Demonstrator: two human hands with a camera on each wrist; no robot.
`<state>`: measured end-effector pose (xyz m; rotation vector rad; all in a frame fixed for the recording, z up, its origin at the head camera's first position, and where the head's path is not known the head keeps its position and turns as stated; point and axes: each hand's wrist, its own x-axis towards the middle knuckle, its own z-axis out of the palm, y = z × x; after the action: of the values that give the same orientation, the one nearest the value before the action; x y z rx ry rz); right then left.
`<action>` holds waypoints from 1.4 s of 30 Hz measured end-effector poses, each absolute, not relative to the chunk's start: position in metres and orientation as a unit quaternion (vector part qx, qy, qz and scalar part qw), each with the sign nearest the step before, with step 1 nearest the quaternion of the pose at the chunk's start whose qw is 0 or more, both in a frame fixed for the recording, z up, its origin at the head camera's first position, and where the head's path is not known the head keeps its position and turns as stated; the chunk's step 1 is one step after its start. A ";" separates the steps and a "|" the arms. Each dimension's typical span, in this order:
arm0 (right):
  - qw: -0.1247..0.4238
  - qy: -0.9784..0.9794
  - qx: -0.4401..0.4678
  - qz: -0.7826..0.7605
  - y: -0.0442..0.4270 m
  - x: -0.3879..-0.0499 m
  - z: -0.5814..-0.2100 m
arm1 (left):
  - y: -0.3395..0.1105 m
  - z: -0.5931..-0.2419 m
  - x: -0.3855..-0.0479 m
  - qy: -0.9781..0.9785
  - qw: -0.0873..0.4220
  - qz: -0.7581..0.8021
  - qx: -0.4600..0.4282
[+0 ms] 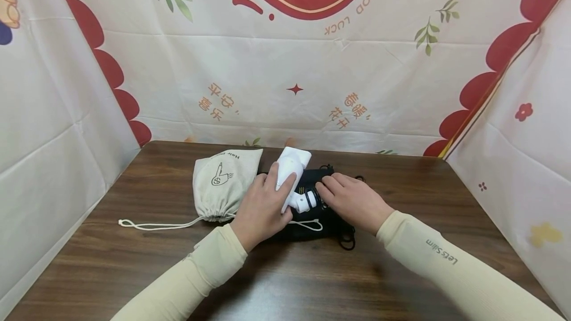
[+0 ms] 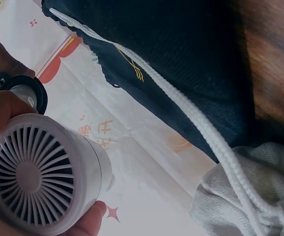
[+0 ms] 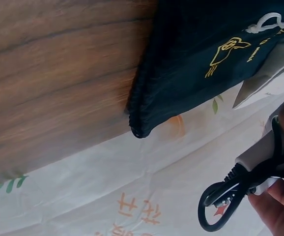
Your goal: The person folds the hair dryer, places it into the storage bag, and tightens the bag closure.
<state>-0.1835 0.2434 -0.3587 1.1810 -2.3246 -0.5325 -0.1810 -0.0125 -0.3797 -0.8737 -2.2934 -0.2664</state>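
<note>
My left hand [image 1: 263, 207] grips a white hair dryer [image 1: 291, 166] by its body, above the table. In the left wrist view the round slotted grille [image 2: 29, 177] of the dryer shows at close range. A black power cord [image 3: 202, 209] is looped around the dryer's short white handle [image 3: 260, 151]. My right hand [image 1: 354, 201] holds the cord at the end of that handle, its fingertips partly hidden. Beneath both hands lies a black drawstring bag [image 3: 181, 73] with a gold hair dryer print.
To the left a beige drawstring bag [image 1: 241, 189] with a hair dryer drawing lies on the brown wooden table [image 1: 303, 281]. Its white string [image 1: 165, 226] trails left, and another string end lies over the black bag. A printed cloth [image 1: 267, 63] hangs behind and at both sides.
</note>
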 end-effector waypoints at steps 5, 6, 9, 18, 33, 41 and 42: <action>0.230 -0.847 0.437 -0.195 0.244 -0.183 -0.360 | -0.015 -0.381 -0.180 -0.871 0.332 -0.102 -0.347; 0.229 -0.846 0.440 -0.196 0.244 -0.183 -0.360 | -0.015 -0.382 -0.180 -0.869 0.333 -0.102 -0.350; 0.225 -0.845 0.445 -0.194 0.245 -0.184 -0.360 | -0.017 -0.383 -0.180 -0.865 0.336 -0.103 -0.359; 0.216 -0.836 0.465 -0.197 0.246 -0.186 -0.358 | -0.020 -0.381 -0.180 -0.859 0.329 -0.102 -0.378; 0.210 -0.827 0.482 -0.200 0.247 -0.188 -0.355 | -0.023 -0.380 -0.180 -0.861 0.313 -0.086 -0.392; 0.222 -0.819 0.494 -0.187 0.250 -0.190 -0.357 | -0.023 -0.379 -0.178 -0.859 0.317 -0.080 -0.394; 0.223 -0.819 0.495 -0.185 0.250 -0.190 -0.357 | -0.024 -0.379 -0.178 -0.858 0.319 -0.079 -0.394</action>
<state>-0.1905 0.2499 -0.3567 1.3662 -2.2614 -0.5120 -0.1781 -0.0235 -0.3791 -1.0376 -2.2574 -0.2091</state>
